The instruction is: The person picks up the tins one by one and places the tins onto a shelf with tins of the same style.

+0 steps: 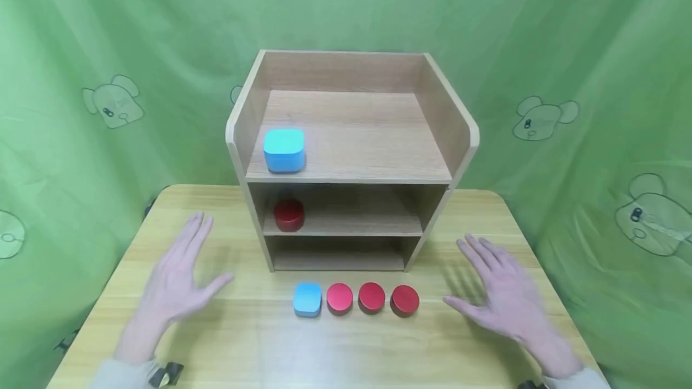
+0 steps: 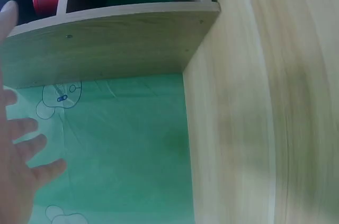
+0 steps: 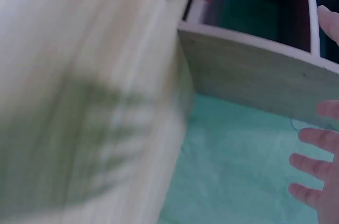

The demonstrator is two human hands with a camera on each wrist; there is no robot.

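Observation:
My left hand [image 1: 175, 284] hovers over the left part of the table, fingers straight and thumb spread, holding nothing. On the other side my right hand [image 1: 505, 293] is likewise spread and free of any object. Between them lies a row: a light blue rounded-square box [image 1: 307, 299], then a pinkish-red round tin [image 1: 339, 298], a red round tin [image 1: 372, 297] and another red tin [image 1: 404, 300], the one nearest my right hand. Behind the row stands a wooden shelf [image 1: 346, 180]. A bigger blue box [image 1: 284, 150] sits at its top left; a dark red tin [image 1: 289, 215] is on the middle level's left.
The light wooden table [image 1: 227, 347] has rounded back corners. A green curtain [image 1: 346, 5] with mouse drawings hangs behind and at both sides. The shelf has raised side walls [image 1: 451, 116], and its bottom level [image 1: 337, 260] is low.

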